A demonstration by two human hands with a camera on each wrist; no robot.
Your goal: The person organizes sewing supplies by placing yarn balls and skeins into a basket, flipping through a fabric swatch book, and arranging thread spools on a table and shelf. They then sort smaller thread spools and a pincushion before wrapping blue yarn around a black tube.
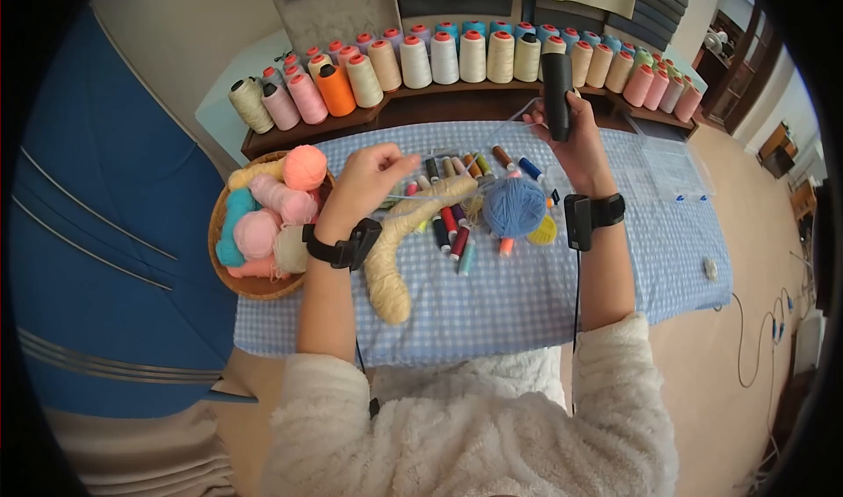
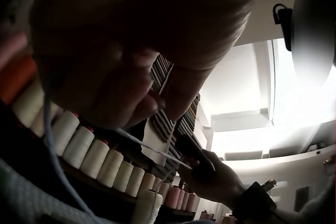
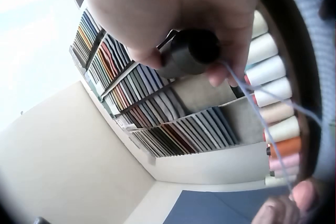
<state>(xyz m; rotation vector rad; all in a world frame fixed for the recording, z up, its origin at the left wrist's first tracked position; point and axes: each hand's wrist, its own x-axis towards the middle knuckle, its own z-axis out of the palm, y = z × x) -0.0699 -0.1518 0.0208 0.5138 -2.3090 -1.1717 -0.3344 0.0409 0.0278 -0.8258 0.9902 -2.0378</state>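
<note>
A smooth black cylinder [image 1: 556, 97] stands upright in my right hand [image 1: 581, 146], fingers and thumb round its lower part. Pale blue yarn [image 3: 262, 121] runs from beside the cylinder to my left hand [image 1: 369, 181], where curled fingers pinch the strand. In the left wrist view that yarn [image 2: 152, 149] is stretched across toward the cylinder, and a second length hangs down below the left hand. On the cloth between my forearms sits a blue yarn ball [image 1: 514, 207]. A twisted cream skein [image 1: 391, 273] lies beneath and beside my left hand.
A wicker basket [image 1: 213, 242] of yarn balls stands left of my left wrist. Several small thread spools [image 1: 465, 255] lie about the blue ball on the checked cloth [image 1: 492, 321]. Rows of large thread cones [image 1: 443, 58] line a curved shelf behind. A clear plastic case [image 1: 672, 172] lies at right.
</note>
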